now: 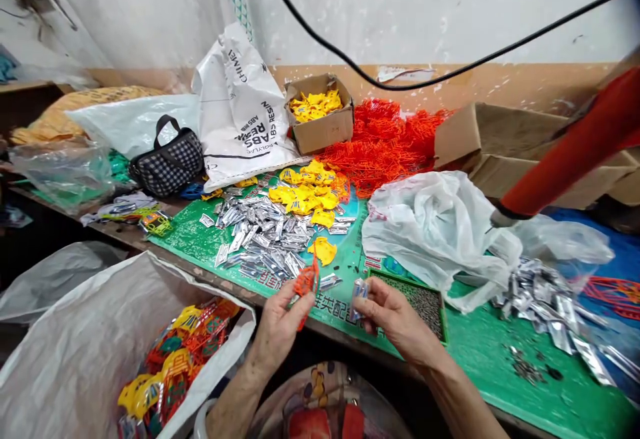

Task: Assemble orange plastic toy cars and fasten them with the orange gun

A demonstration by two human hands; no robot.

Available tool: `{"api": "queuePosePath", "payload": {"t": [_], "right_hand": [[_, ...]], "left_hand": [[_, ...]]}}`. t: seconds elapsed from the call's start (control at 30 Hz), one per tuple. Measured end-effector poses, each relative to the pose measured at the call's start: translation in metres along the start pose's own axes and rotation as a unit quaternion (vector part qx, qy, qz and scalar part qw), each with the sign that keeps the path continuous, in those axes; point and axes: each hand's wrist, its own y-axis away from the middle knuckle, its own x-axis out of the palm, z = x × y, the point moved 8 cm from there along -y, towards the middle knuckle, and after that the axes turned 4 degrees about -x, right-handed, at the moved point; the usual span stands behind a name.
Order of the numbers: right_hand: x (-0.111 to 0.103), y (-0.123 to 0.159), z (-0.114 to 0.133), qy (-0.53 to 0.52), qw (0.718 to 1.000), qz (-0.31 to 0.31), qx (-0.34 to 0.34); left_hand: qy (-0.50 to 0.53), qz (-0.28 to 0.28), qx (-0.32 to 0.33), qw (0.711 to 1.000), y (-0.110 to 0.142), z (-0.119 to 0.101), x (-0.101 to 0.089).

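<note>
In the lower centre of the frame, the left hand pinches an orange part, and the right hand grips a silver piece with thumb and fingers. The part seems to be thin plastic, light and a little bendable; I would take it by its rim, because thin bars could snap. The piece looks light, stiff and rather slippery, so its long edges are the better hold. The green bench carries Chinese characters, partly covered. At upper left of centre, a white sack reads "POLYLAC" and "ABS RESIN".
</note>
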Motion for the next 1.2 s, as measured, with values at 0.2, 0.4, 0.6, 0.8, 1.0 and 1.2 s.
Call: {"api": "queuePosePath", "payload": {"t": [0.2, 0.4, 0.6, 0.8, 1.0, 1.2], "right_hand": [[-0.012, -0.007, -0.009, 0.053, 0.998, -0.025, 0.008], [-0.008, -0.023, 0.000, 0.250, 0.968, -0.019, -0.022], [0.023, -0.035, 0.016, 0.515, 0.853, 0.076, -0.046], [0.040, -0.038, 0.013, 0.662, 0.737, 0.135, -0.020], [0.045, -0.044, 0.010, 0.669, 0.717, 0.190, -0.041], [0.035, -0.058, 0.014, 0.672, 0.726, 0.140, -0.041]], "left_hand": [[0.141, -0.028, -0.062, 0.988, -0.003, 0.014, -0.018], [0.186, -0.040, -0.096, 0.977, -0.004, 0.020, -0.012], [0.226, -0.066, -0.115, 0.965, -0.005, 0.025, -0.016], [0.243, -0.076, -0.118, 0.960, -0.005, 0.024, -0.022], [0.245, -0.067, -0.126, 0.959, -0.007, 0.023, -0.020], [0.241, -0.065, -0.134, 0.959, -0.008, 0.024, -0.019]]}}
